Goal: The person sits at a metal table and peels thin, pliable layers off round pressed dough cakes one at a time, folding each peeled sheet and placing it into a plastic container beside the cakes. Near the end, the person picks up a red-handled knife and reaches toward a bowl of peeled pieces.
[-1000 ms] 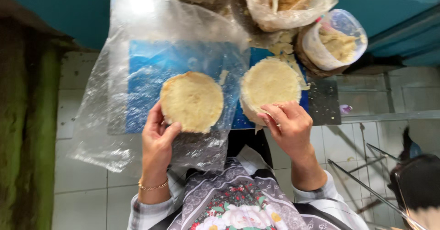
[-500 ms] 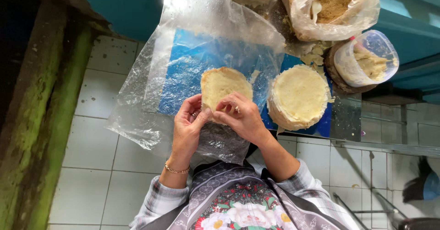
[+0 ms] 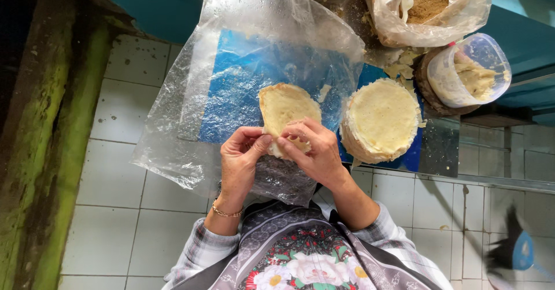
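A thin, pale yellow round wrapper (image 3: 284, 106) lies on a clear plastic sheet (image 3: 231, 82) over a blue board. Both hands pinch its near edge: my left hand (image 3: 243, 157) grips the left side of the fold, and my right hand (image 3: 312, 151) curls over the folded part. To the right sits a stack of the same round wrappers (image 3: 381, 119), apart from both hands.
A clear plastic tub (image 3: 471, 70) with yellowish filling stands at the right. Behind it a plastic bag (image 3: 428, 4) holds brown crumbs. White floor tiles (image 3: 115, 174) show below, with a mossy wall (image 3: 40, 151) at the left.
My right hand left the stack and joined my left hand at the single wrapper. The wrapper's near edge is now folded up between my fingers. The camera view shifted left.
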